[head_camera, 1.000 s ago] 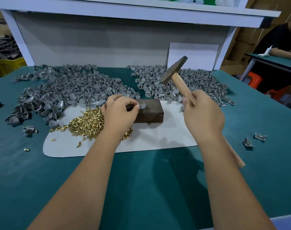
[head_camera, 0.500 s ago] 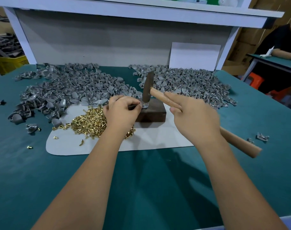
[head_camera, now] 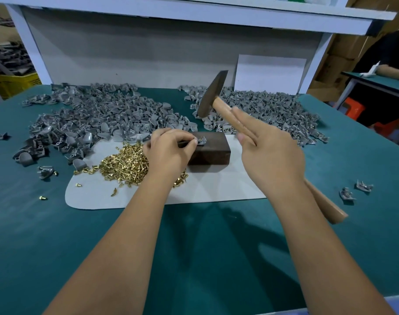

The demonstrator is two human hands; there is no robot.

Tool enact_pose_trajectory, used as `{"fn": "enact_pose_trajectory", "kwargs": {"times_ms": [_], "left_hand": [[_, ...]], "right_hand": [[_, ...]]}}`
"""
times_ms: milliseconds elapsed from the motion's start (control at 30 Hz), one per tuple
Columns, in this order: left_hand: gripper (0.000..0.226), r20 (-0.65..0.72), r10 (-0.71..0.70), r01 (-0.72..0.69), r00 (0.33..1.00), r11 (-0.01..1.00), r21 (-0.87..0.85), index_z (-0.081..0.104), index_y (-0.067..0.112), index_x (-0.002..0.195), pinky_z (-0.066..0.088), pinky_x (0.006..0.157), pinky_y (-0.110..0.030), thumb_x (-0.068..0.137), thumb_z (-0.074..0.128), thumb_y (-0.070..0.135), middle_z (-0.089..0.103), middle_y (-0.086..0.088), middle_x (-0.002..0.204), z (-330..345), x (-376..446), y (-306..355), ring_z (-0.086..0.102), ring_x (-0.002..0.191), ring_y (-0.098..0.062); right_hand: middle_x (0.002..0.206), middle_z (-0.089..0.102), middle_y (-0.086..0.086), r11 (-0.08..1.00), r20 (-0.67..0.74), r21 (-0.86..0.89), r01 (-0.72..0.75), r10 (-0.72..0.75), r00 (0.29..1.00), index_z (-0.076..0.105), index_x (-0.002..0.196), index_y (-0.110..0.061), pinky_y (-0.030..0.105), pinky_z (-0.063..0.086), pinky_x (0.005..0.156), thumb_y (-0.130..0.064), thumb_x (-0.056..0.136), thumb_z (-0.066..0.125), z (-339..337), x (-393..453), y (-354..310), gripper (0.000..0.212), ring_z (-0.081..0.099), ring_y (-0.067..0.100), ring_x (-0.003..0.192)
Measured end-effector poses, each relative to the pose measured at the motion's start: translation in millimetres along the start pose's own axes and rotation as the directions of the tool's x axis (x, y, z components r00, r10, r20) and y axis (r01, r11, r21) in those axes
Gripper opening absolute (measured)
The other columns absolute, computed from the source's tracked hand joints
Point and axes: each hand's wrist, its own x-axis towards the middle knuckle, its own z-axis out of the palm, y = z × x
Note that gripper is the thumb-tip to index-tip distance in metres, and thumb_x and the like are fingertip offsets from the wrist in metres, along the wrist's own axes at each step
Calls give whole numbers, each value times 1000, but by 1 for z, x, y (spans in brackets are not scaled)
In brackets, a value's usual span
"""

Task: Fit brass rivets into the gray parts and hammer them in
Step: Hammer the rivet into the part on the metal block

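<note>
Two bare forearms are reaching into view from the bottom edge, with no sleeves, gloves, watch or bands showing on either one. The left hand is showing short, plain nails on its fingertips, and no rings are appearing on its fingers. The right hand is likewise showing bare fingers and a bare wrist, with its forearm running uncovered down to the frame's lower right corner.

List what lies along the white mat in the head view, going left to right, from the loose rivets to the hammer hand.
Pile of small brass rivets → left hand pinching a small gray part → dark brown rectangular block → right hand holding the wooden-handled hammer.
</note>
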Motion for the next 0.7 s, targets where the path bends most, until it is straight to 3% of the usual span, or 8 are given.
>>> {"fn": "enact_pose_trajectory", "kwargs": {"times_ms": [67, 167, 333, 467, 633, 700], "left_hand": [[4, 8, -1, 1, 1000, 1000, -5, 77, 37, 88, 12, 91, -32, 86, 73, 36, 47, 41, 78, 0, 0, 0, 38, 128, -10], [7, 28, -27, 27, 999, 1000, 4, 76, 38, 92, 10, 89, -30, 87, 71, 38, 48, 39, 81, -1, 1, 0, 35, 128, -9], [4, 7, -14, 14, 1000, 1000, -5, 76, 37, 88, 15, 98, -35, 86, 73, 37, 51, 36, 82, 0, 1, -1, 37, 127, -9], [8, 32, -39, 39, 999, 999, 10, 76, 38, 94, 14, 93, -32, 87, 71, 38, 54, 31, 91, -3, 0, 0, 35, 129, -9], [6, 1, -20, 20, 1000, 1000, 9, 77, 34, 89, 17, 97, -38, 86, 73, 36, 58, 26, 90, -3, 0, 3, 43, 129, -11], [5, 10, -13, 13, 1000, 1000, -3, 76, 37, 89, 17, 95, -37, 86, 73, 35, 56, 31, 85, -4, 1, 2, 41, 129, -12]], "right_hand": [[86, 66, -6, 999, 46, -42, 15, -13, 999, 37, 132, -60, 26, 34, 50, -30, 95, 49, 1, -3, -1, 49, 50, 21, 67], [102, 67, -6, 996, 179, -89, 3, 13, 984, 40, 130, -60, 33, 41, 64, -30, 95, 48, 4, -3, -1, 48, 59, 23, 86], [92, 69, -6, 1000, 8, -14, -11, 11, 1000, 37, 132, -61, 31, 40, 57, -31, 95, 50, -4, 2, 0, 50, 51, 20, 70], [105, 68, -4, 993, 187, -115, 36, -13, 982, 37, 132, -61, 34, 43, 67, -31, 96, 48, 0, -7, -2, 48, 62, 26, 91], [87, 67, 0, 996, 6, -86, 22, -21, 1000, 34, 135, -58, 32, 35, 56, -31, 96, 48, -1, -2, -6, 49, 52, 26, 68], [88, 66, 1, 993, 39, -117, 34, -30, 999, 33, 136, -56, 33, 37, 56, -30, 96, 47, 3, -6, -6, 49, 51, 26, 67]]}}
